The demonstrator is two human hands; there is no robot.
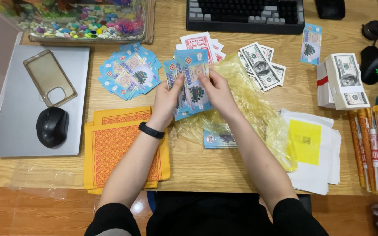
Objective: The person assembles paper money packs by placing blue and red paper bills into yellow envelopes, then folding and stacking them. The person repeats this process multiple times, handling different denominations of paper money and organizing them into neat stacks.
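Both hands are grasping a fanned stack of blue paper notes [191, 83] above the middle of the wooden tabletop [224, 168]: the left hand [168, 98] is gripping its left edge, and the right hand [215, 89] is pinching the top note with its fingers [203, 75]. A crumpled yellow plastic bag [259, 113] is lying under the right forearm. More blue notes [130, 72] are spreading out to the left, and orange printed sheets [119, 146] are lying near the front edge. A banded bundle of grey-green bills [344, 81] is sitting to the right, beside orange paper rolls [375, 146]. Behind are a dark keyboard [246, 15] and an aquarium [79, 17].
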